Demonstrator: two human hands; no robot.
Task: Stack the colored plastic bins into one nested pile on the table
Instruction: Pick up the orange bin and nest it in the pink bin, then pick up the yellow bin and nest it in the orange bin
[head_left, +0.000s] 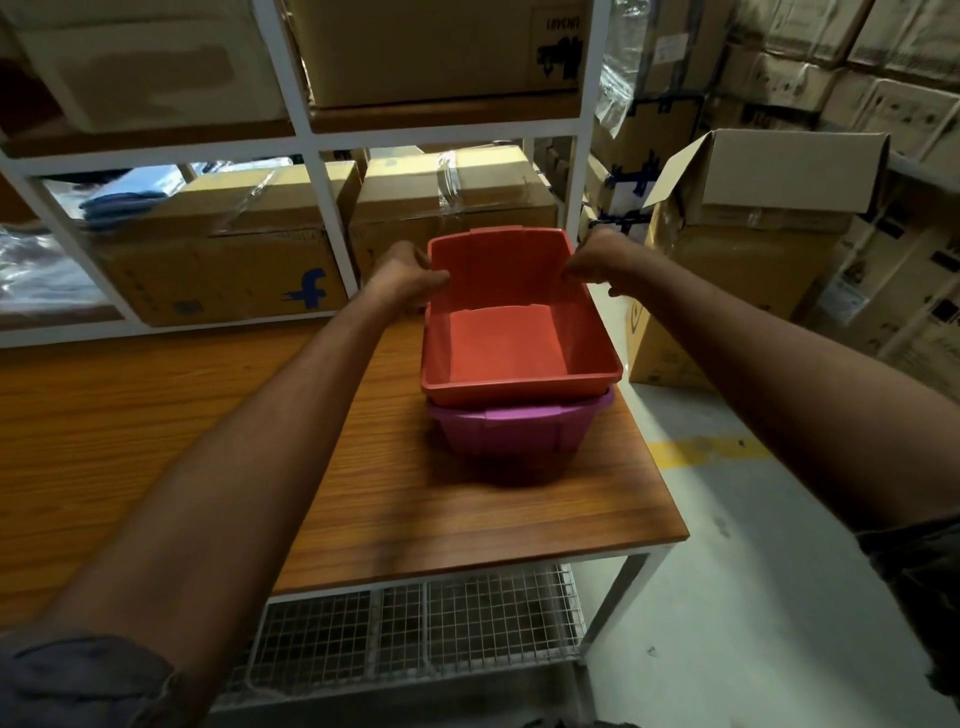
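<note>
While the table (156, 415) carries the purple bin (519, 431) near its right edge, we are nesting the red bin (519, 338) into it. Our left hand (408, 275) and right hand (602, 260) grip its side rims. Next, we judge, it needs pressing fully down.

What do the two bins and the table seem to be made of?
Red bin: moulded plastic, it seems; even colour, smooth dull sheen, thin rim, ribs pressed into the wall. Purple bin: likely the same plastic; moulded lip and tabs at its rim. Table: wood-grain top, probably laminate on board, since the edge is thin and the grain even; solid wood cannot be ruled out.
</note>
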